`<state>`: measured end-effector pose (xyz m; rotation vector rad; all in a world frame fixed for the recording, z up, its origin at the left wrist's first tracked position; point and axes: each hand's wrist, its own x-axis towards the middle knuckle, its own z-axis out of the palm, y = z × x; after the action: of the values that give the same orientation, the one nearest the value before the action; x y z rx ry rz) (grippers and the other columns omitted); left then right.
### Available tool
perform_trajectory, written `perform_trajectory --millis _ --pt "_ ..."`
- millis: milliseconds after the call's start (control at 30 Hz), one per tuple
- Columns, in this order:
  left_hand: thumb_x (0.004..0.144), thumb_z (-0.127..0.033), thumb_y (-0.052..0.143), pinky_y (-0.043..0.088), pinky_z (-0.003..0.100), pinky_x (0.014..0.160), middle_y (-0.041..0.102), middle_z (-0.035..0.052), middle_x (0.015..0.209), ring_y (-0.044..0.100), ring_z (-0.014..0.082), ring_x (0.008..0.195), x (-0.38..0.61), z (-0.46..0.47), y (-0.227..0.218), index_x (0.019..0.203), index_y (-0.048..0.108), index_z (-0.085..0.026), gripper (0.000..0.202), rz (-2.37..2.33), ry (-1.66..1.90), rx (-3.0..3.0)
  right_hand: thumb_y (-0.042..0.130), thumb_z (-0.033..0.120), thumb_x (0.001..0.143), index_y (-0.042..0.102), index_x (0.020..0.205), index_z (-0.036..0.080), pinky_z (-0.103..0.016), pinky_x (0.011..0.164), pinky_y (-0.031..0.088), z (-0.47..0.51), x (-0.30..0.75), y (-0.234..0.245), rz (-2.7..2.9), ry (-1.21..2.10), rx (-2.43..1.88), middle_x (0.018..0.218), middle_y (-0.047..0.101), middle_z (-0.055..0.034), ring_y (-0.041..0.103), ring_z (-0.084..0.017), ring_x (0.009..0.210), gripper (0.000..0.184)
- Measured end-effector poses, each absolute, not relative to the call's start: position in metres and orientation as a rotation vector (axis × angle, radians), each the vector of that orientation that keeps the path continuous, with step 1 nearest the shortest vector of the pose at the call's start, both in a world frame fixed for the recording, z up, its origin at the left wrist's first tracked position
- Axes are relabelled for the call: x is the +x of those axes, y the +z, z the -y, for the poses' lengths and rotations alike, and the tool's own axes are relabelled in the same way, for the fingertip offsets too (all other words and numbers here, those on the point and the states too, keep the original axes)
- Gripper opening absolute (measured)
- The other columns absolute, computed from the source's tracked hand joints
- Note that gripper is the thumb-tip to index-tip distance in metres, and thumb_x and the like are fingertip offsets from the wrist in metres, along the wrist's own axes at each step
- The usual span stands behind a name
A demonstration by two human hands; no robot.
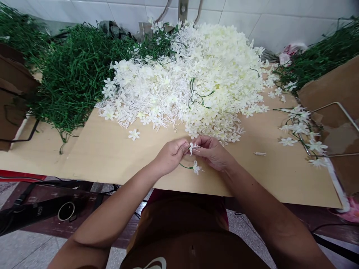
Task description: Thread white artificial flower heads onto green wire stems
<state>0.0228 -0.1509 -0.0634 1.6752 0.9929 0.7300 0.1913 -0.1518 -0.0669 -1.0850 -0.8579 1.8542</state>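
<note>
left hand (171,154): fingers closed. The tips sit against the small flower (192,148), and a green sprig (187,166) trails out from under the palm, so it looks like this hand is holding it. One blossom hangs off the sprig's free end.

right hand (213,151): fingers pinched shut on the small flower's white stalk. My guess is it's a fingertip grip because the thing is so tiny and a full fist would crush the petals.

where the flower is: just in front of the flower pile (202,71), lifted a bit off the surface (112,153), right between both hands.

flower pile: a big white and cream heap in the middle. Its front edge nearly touches the hands, which probably keeps the reach short.

green stems (73,74): a tangled mound to the left of the pile, touching its edge. A few strands are mixed into the pile itself.

flowered sprigs (301,130): a loose bunch lying to the right of the pile, apart from it. They seem to be kept separate from the bare stuff.

stray bits: one loose blossom (134,134) just in front of the pile's left part, and a white stalk piece (260,153) in front of its right part.

cardboard box (336,86): further right of the pile, beyond the flowered sprigs, with more greenery behind it.
</note>
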Motion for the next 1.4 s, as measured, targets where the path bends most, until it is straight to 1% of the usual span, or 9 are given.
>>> perform_trajectory --millis 400,633,800,933,1033,1200,1300,1367,1400 --pt "0.092 -0.038 0.034 0.034 0.025 0.059 0.038 -0.0041 0.057 0.040 0.0124 0.057 0.024 0.150 -0.065 0.066 0.040 -0.021 0.032 -1.037 0.713 1.778 0.092 0.029 0.039 0.059 0.052 0.018 -0.024 0.060 0.048 0.155 0.185 -0.067 0.907 1.709 -1.175 0.061 0.065 0.0035 0.058 -0.008 0.058 0.037" --pt "0.089 -0.039 0.035 0.032 0.025 0.057 0.040 -0.0033 0.058 0.039 0.0123 0.055 0.023 0.148 -0.065 0.064 0.040 -0.021 0.031 -1.119 0.685 1.775 0.089 0.028 0.039 0.055 0.053 0.018 -0.021 0.052 0.039 0.156 0.174 -0.065 0.898 1.602 -1.248 0.055 0.059 0.0061 0.049 -0.006 0.052 0.038" --pt "0.088 -0.043 0.040 0.033 0.025 0.057 0.040 -0.0031 0.059 0.039 0.0126 0.056 0.023 0.147 -0.063 0.065 0.043 -0.021 0.032 -1.162 0.722 1.702 0.080 0.024 0.052 0.055 0.059 0.019 -0.021 0.055 0.039 0.157 0.170 -0.066 0.977 1.524 -1.225 0.057 0.057 0.0064 0.049 -0.007 0.054 0.027" --pt "0.091 -0.051 0.039 0.035 0.026 0.057 0.041 -0.0028 0.060 0.040 0.0128 0.056 0.019 0.148 -0.064 0.068 0.049 -0.020 0.040 -1.129 0.746 1.662 0.075 0.024 0.059 0.056 0.065 0.018 -0.022 0.055 0.041 0.166 0.192 -0.047 1.153 1.435 -1.227 0.064 0.059 0.0039 0.053 -0.008 0.058 0.021" --pt "0.092 -0.055 0.038 0.038 0.027 0.058 0.048 -0.0007 0.064 0.045 0.0144 0.059 0.015 0.147 -0.067 0.079 0.059 -0.018 0.044 -1.202 0.791 1.657 0.071 0.026 0.066 0.058 0.071 0.019 -0.024 0.057 0.045 0.176 0.235 -0.021 1.309 1.138 -1.292 0.069 0.060 0.0023 0.055 -0.009 0.060 0.016" --pt "0.089 -0.049 0.047 0.046 0.030 0.071 0.065 0.0038 0.076 0.059 0.0201 0.075 0.013 0.145 -0.069 0.083 0.064 -0.020 0.034 -1.267 0.698 1.863 0.062 0.027 0.077 0.063 0.084 0.020 -0.033 0.072 0.054 0.190 0.344 0.003 1.112 0.129 -1.644 0.087 0.067 -0.0059 0.063 -0.017 0.076 0.010" --pt "0.089 -0.048 0.045 0.048 0.031 0.071 0.069 0.0043 0.079 0.062 0.0219 0.077 0.014 0.146 -0.068 0.081 0.064 -0.021 0.034 -1.262 0.662 1.964 0.063 0.024 0.074 0.065 0.106 0.018 -0.047 0.088 0.053 0.200 0.393 -0.008 1.048 -0.355 -1.876 0.112 0.066 -0.0158 0.064 -0.027 0.099 0.032" --pt "0.089 -0.047 0.045 0.048 0.030 0.069 0.070 0.0043 0.079 0.064 0.0222 0.076 0.014 0.146 -0.067 0.080 0.064 -0.021 0.034 -1.276 0.653 1.997 0.062 0.024 0.076 0.065 0.111 0.016 -0.053 0.094 0.050 0.209 0.404 -0.021 1.072 -0.452 -1.943 0.114 0.066 -0.0173 0.062 -0.031 0.107 0.037" --pt "0.088 -0.047 0.045 0.049 0.030 0.069 0.070 0.0043 0.078 0.064 0.0221 0.075 0.015 0.146 -0.067 0.080 0.064 -0.021 0.034 -1.283 0.649 2.008 0.060 0.024 0.078 0.066 0.109 0.016 -0.052 0.093 0.051 0.214 0.402 -0.028 1.124 -0.403 -1.950 0.110 0.067 -0.0165 0.063 -0.031 0.105 0.033"
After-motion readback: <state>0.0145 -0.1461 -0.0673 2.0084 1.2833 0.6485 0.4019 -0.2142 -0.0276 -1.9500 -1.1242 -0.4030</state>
